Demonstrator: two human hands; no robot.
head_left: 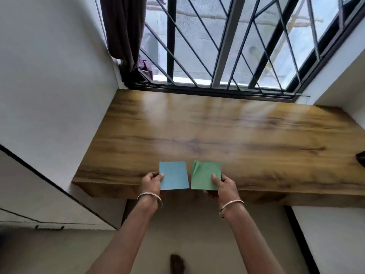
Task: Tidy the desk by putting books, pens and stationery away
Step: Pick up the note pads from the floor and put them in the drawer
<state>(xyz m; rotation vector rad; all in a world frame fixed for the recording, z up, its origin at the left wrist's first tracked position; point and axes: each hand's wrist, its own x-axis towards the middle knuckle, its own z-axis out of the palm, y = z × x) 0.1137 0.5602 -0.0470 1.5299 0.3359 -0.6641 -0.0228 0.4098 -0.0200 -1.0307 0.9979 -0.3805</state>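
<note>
Fingers of the left hand (151, 181) pinch a blue pad (173, 176) by its edge; the right hand (221, 186) grips a green pad (204, 175), both over the desk (217, 131) front (top green sheet looks creased); a loose pinch could drop one to the floor (197, 230).

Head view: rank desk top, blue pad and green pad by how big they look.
1. Desk top, by far the largest.
2-3. Blue pad and green pad look about alike; no ranking between them.
</note>
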